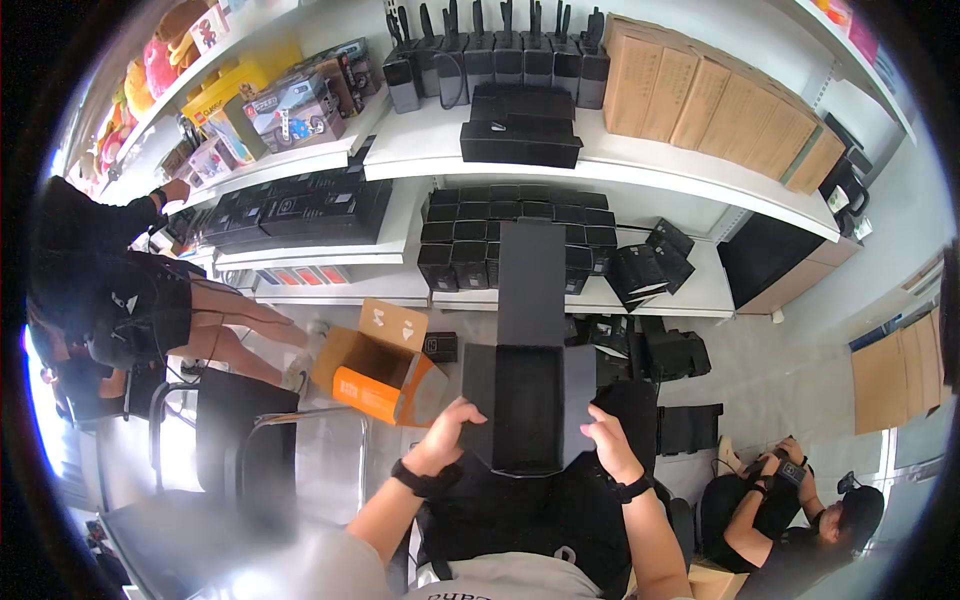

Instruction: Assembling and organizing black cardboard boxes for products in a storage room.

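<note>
An open black cardboard box (528,410) is held over my lap. Its long lid flap stands out away from me, the side flaps spread left and right, and nothing shows inside. My left hand (447,438) grips the box's left side flap, thumb on top, with a black band on the wrist. On the other side my right hand (612,445) pinches the right flap near its edge, also with a black wristband. Fingers under the flaps are hidden. Just left of the box, an orange and brown carton (385,375) lies on the floor with its flap up.
Stacked black boxes (470,240) fill the lower shelf ahead; brown cartons (700,95) and handheld radios (495,55) stand above. Flattened black boxes (690,428) lie on the floor at right. One person (120,290) stands at left by a chair (240,430); another (760,510) sits at right holding a small box.
</note>
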The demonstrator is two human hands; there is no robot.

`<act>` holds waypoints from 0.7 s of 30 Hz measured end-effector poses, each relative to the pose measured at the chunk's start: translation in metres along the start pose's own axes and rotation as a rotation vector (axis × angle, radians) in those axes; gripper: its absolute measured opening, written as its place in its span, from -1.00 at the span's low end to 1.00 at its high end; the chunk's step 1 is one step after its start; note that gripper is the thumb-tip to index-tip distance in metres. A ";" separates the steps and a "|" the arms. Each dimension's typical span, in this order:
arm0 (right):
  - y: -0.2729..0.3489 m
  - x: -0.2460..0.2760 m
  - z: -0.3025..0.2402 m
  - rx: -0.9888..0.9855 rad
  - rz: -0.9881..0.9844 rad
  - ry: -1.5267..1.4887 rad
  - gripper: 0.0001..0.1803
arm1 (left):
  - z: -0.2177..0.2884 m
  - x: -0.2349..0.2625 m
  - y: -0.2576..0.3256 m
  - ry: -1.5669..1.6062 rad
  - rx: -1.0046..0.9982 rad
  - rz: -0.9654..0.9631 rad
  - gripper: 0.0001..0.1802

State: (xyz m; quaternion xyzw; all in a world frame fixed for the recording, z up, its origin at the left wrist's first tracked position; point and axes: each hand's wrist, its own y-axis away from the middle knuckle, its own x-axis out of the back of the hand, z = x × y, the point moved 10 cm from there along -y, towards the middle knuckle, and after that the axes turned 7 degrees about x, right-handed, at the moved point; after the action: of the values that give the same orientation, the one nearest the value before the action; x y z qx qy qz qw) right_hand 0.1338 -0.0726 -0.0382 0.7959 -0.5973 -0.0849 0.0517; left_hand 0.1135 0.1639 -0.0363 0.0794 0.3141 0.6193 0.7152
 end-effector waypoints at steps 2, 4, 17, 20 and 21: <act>-0.007 -0.005 0.009 0.109 -0.059 0.070 -0.76 | -0.012 0.019 0.005 0.028 0.108 0.023 -0.53; -0.012 -0.003 0.032 0.095 0.094 0.050 -0.62 | -0.026 0.028 0.007 0.101 0.190 0.077 -0.53; -0.125 -0.037 -0.277 1.010 0.246 1.287 -0.67 | -0.018 0.062 -0.003 -0.305 -0.046 0.316 -0.08; -0.215 -0.064 -0.338 1.276 0.263 1.419 -0.37 | 0.014 0.056 0.013 -0.462 -0.321 0.471 0.16; -0.249 -0.068 -0.342 1.214 0.276 1.526 -0.27 | 0.022 0.050 0.020 -0.596 -0.384 0.537 0.20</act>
State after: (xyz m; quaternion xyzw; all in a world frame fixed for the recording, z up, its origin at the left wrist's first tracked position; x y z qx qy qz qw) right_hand 0.4175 0.0558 0.2560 0.4518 -0.4335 0.7796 0.0151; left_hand 0.1106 0.2215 -0.0260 0.1990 -0.0580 0.7802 0.5902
